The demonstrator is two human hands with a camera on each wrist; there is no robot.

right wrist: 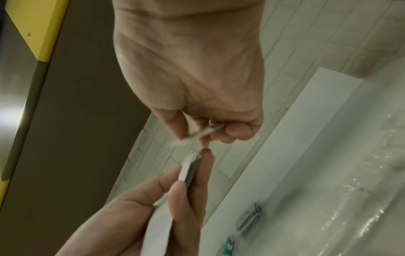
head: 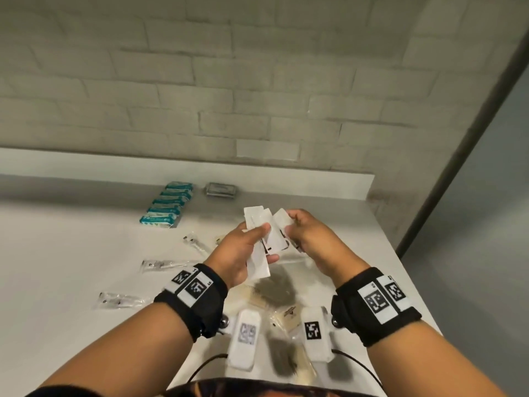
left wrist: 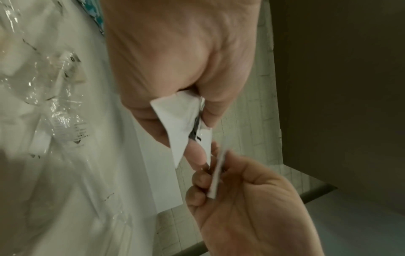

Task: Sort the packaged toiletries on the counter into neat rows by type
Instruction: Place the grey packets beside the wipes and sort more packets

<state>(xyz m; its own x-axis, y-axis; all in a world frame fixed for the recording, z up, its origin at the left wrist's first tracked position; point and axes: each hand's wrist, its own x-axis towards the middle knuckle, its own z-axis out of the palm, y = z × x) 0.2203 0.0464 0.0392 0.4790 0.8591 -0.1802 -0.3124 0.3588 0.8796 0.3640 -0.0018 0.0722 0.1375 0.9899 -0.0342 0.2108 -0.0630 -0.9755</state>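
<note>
Hands both gripping white sachets, teal packets beyond.

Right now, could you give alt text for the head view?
Both hands, left hand and right hand, hold flat white packets fanned above a white counter. A row of teal packages lies behind, clear-wrapped items at left.
</note>
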